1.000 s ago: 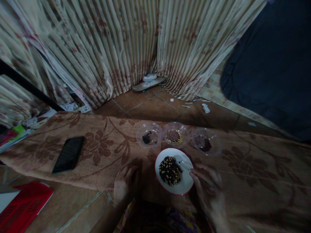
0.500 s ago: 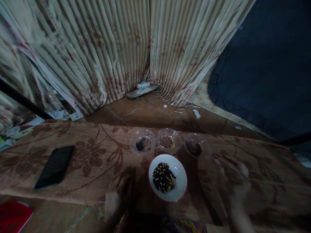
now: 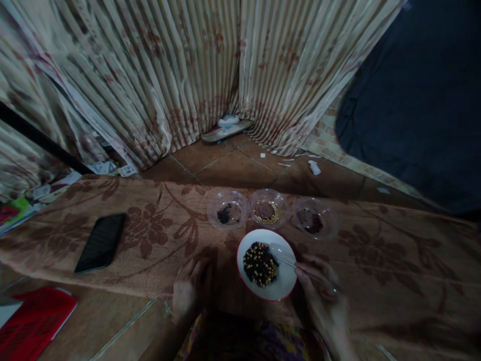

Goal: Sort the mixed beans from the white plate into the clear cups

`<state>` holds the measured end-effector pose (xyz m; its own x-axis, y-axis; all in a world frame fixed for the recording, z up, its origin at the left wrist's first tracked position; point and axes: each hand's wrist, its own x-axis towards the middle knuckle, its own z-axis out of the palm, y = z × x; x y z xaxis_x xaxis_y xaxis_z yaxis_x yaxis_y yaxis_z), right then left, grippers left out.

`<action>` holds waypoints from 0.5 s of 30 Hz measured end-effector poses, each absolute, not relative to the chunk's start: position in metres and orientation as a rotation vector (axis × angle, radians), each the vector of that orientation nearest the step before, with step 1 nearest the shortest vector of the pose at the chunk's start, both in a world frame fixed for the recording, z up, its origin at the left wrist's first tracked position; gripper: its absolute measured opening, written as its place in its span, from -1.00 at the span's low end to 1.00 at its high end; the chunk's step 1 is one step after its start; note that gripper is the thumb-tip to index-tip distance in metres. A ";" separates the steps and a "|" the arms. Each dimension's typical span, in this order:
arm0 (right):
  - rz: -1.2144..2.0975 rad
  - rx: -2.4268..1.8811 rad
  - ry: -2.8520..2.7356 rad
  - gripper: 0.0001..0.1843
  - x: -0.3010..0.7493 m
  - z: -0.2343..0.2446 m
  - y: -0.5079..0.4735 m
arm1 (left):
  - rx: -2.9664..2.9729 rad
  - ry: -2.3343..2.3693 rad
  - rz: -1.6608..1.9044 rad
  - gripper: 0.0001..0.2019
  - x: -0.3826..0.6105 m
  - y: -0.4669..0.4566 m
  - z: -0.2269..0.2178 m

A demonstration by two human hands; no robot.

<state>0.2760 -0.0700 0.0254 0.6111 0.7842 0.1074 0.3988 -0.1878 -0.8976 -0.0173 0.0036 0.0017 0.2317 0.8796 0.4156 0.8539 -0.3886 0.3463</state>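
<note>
A white plate with a red rim (image 3: 285, 286) holds a heap of mixed dark and pale beans (image 3: 260, 264) on a brown flowered cloth (image 3: 394, 260). My right hand (image 3: 319, 296) is closed on thin tweezers (image 3: 291, 263) whose tips reach over the plate's right side. My left hand (image 3: 191, 291) rests on the cloth just left of the plate, fingers curled, nothing visible in it. Behind the plate stand three clear bowls: one with black beans (image 3: 227, 210), one with pale beans (image 3: 268, 207), one with dark red beans (image 3: 315, 218).
A black phone (image 3: 100, 242) lies on the cloth at the left. A red book (image 3: 33, 326) sits on the tiled floor at lower left. Striped curtains (image 3: 180, 65) hang behind, with a sandal (image 3: 227, 128) at their foot. A dark sheet (image 3: 421, 95) fills the upper right.
Half a second ago my right hand was out to the right of the bowls, blurred. It has come back to the plate's right edge with the tweezers. My left hand has stayed put.
</note>
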 end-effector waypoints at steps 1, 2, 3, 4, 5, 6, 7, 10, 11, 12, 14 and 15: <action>0.458 -1.805 -0.979 -0.67 0.276 0.023 -0.069 | 2.427 1.714 0.870 -0.78 -0.017 0.004 0.002; 0.454 -1.804 -1.002 -0.68 0.276 0.022 -0.069 | 2.426 1.717 0.873 -0.78 -0.017 0.003 0.002; 0.450 -1.803 -1.025 -0.68 0.276 0.021 -0.068 | 2.429 1.715 0.872 -0.78 -0.017 0.003 0.002; 0.444 -1.804 -1.046 -0.69 0.276 0.020 -0.068 | 2.431 1.713 0.875 -0.78 -0.017 0.003 0.002; 0.435 -1.807 -1.063 -0.69 0.276 0.020 -0.067 | 2.433 1.714 0.875 -0.78 -0.017 0.003 0.002; 0.423 -1.809 -1.076 -0.69 0.275 0.021 -0.066 | 2.433 1.715 0.872 -0.79 -0.017 0.004 0.002; 0.409 -1.808 -1.085 -0.68 0.275 0.021 -0.066 | 2.432 1.714 0.870 -0.79 -0.017 0.004 0.001; 0.379 -1.797 -1.106 -0.68 0.275 0.020 -0.065 | 2.428 1.704 0.895 -0.79 -0.018 0.004 -0.001; 0.370 -1.798 -1.117 -0.68 0.275 0.020 -0.065 | 2.427 1.697 0.906 -0.79 -0.018 0.004 -0.002; 0.360 -1.801 -1.127 -0.68 0.275 0.019 -0.066 | 2.427 1.692 0.922 -0.79 -0.018 0.004 -0.003; 0.343 -1.809 -1.146 -0.68 0.276 0.018 -0.067 | 2.422 1.689 0.935 -0.79 -0.019 0.004 -0.005; 0.332 -1.806 -1.156 -0.68 0.276 0.017 -0.067 | 2.420 1.689 0.934 -0.80 -0.019 0.004 -0.005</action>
<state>0.2761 -0.0670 0.0173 0.5198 0.8196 0.2407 0.5672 -0.1204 -0.8147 -0.0186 0.0037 -0.0050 0.2228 0.8668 0.4460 0.8387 -0.4037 0.3655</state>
